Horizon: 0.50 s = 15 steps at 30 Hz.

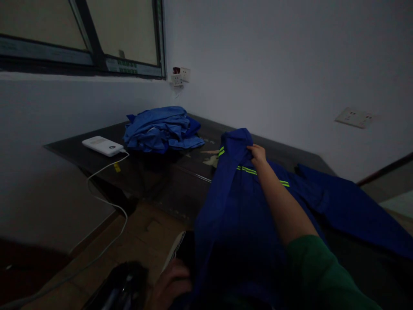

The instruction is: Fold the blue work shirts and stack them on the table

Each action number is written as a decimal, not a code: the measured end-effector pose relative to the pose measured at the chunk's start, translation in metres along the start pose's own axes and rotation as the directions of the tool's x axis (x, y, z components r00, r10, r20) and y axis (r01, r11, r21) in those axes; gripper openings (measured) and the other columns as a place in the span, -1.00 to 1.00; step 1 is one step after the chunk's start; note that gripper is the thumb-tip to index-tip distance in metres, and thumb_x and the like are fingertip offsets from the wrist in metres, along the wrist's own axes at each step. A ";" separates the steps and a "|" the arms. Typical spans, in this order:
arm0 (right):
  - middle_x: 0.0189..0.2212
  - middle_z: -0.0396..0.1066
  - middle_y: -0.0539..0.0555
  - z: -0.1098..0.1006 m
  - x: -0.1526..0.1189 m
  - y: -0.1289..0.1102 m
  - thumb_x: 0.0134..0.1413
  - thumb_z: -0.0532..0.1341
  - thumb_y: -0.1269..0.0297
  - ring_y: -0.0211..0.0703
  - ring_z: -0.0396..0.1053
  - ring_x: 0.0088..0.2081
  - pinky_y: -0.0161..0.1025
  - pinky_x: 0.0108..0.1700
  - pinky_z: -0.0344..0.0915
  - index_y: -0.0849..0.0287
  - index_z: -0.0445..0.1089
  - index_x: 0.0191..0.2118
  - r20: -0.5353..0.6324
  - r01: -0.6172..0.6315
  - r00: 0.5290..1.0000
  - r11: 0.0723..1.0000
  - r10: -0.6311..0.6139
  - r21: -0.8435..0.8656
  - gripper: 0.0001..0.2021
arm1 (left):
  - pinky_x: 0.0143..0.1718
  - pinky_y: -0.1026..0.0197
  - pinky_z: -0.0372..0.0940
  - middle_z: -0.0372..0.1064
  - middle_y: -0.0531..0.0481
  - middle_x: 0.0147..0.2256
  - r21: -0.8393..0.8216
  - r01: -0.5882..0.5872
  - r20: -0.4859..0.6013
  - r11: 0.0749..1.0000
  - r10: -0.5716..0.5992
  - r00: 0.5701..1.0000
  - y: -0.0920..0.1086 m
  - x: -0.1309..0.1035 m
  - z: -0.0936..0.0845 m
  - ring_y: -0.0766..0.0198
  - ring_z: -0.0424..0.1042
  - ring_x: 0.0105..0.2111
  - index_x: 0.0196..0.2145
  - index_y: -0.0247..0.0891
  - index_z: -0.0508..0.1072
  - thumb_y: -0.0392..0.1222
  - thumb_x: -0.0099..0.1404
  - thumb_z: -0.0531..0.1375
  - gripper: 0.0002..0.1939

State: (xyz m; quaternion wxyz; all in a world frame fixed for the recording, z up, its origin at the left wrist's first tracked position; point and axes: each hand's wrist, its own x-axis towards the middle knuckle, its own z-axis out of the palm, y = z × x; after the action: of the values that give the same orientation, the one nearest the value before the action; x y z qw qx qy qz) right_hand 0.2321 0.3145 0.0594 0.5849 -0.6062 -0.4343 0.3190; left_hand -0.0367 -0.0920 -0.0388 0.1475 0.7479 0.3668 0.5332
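Fingers (252, 149) of the right hand (259, 156) are pinched on the blue work jacket (240, 206), apparently so its fold is kept flat; the left hand (174, 280): grip cannot be told.

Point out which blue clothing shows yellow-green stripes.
The dark-blue jacket held by the right hand: yellow-green stripes cross it, whereas the crumpled blue clothes heaped farther left show none.

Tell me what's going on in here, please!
Someone is handling a striped blue garment, laid partly on a dark table. The right hand pinches it near its far end; the left hand is low beside it, too dark to tell its grip. A blue cloth heap lies to the left, beside a white device.
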 end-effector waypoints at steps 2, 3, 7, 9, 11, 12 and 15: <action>-0.66 0.33 -0.15 -0.032 -0.004 0.026 -0.31 0.21 0.53 -0.29 0.36 -0.57 -0.28 -0.39 0.43 0.19 0.33 -0.45 -0.059 -0.048 0.997 0.999 0.049 0.024 -0.82 | -0.28 0.24 0.31 0.38 -0.04 -0.34 -0.028 -0.121 0.090 0.992 0.123 0.988 -0.003 0.011 0.016 0.23 0.38 -0.30 -0.20 -0.16 0.29 -0.36 0.19 0.09 -0.78; -0.66 0.32 -0.16 -0.045 -0.006 0.038 -0.33 0.21 0.54 -0.30 0.35 -0.58 -0.29 -0.41 0.42 0.19 0.33 -0.43 -0.083 -0.068 0.994 0.997 0.070 0.030 -0.79 | -0.29 0.24 0.30 0.37 -0.04 -0.35 -0.030 -0.145 0.132 0.989 0.148 0.980 -0.005 0.013 0.025 0.24 0.37 -0.31 -0.21 -0.17 0.28 -0.38 0.18 0.08 -0.79; -0.56 0.35 -0.17 -0.073 -0.013 0.067 -0.35 0.20 0.55 -0.31 0.34 -0.55 -0.31 -0.43 0.41 0.16 0.35 -0.10 -0.131 -0.096 0.986 0.994 0.101 0.042 -0.48 | -0.41 0.29 0.23 0.33 -0.03 -0.39 -0.007 -0.140 0.224 0.990 0.138 0.965 -0.006 0.014 0.043 0.29 0.31 -0.39 -0.26 -0.21 0.26 -0.45 0.17 0.02 -0.79; -0.49 0.37 -0.15 -0.078 -0.010 0.067 -0.34 0.17 0.53 -0.33 0.33 -0.55 -0.32 -0.41 0.40 0.10 0.26 0.08 -0.098 -0.030 0.995 0.999 0.034 0.040 -0.31 | -0.43 0.29 0.23 0.31 -0.04 -0.39 -0.027 -0.154 0.182 0.988 0.157 0.971 -0.001 0.016 0.040 0.29 0.30 -0.39 -0.25 -0.22 0.26 -0.42 0.21 0.02 -0.82; -0.41 0.42 -0.09 -0.083 -0.004 0.062 -0.32 0.14 0.51 -0.33 0.35 -0.51 -0.30 -0.35 0.41 0.11 0.27 0.12 -0.051 0.089 0.995 0.996 -0.088 0.026 -0.30 | -0.39 0.26 0.27 0.28 -0.04 -0.39 -0.047 -0.179 0.097 0.983 0.182 0.978 0.005 0.021 0.035 0.29 0.30 -0.38 -0.21 -0.22 0.26 -0.38 0.27 0.03 -0.85; -0.36 0.44 -0.04 -0.087 -0.001 0.059 -0.31 0.13 0.50 -0.30 0.38 -0.46 -0.28 -0.29 0.42 0.15 0.32 0.07 -0.036 0.160 0.987 0.987 -0.159 0.015 -0.35 | -0.37 0.24 0.29 0.27 -0.03 -0.39 -0.054 -0.201 0.054 0.978 0.203 0.978 0.007 0.025 0.033 0.29 0.31 -0.38 -0.18 -0.21 0.26 -0.37 0.31 0.02 -0.85; -0.23 0.49 0.07 -0.104 0.006 0.057 -0.26 0.09 0.48 -0.19 0.43 -0.24 -0.18 -0.07 0.38 0.23 0.47 -0.13 -0.061 0.308 0.949 0.951 -0.310 -0.031 -0.54 | -0.36 0.24 0.28 0.28 -0.01 -0.40 -0.082 -0.278 0.108 0.957 0.286 0.952 0.008 0.030 0.040 0.30 0.32 -0.39 -0.12 -0.19 0.29 -0.33 0.38 -0.03 -0.81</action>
State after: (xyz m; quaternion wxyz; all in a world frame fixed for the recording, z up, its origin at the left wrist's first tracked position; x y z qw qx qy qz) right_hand 0.3367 0.2782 0.0160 0.6351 -0.5470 -0.5079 0.1988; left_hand 0.0078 -0.0694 -0.0283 0.1161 0.8178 0.2290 0.5151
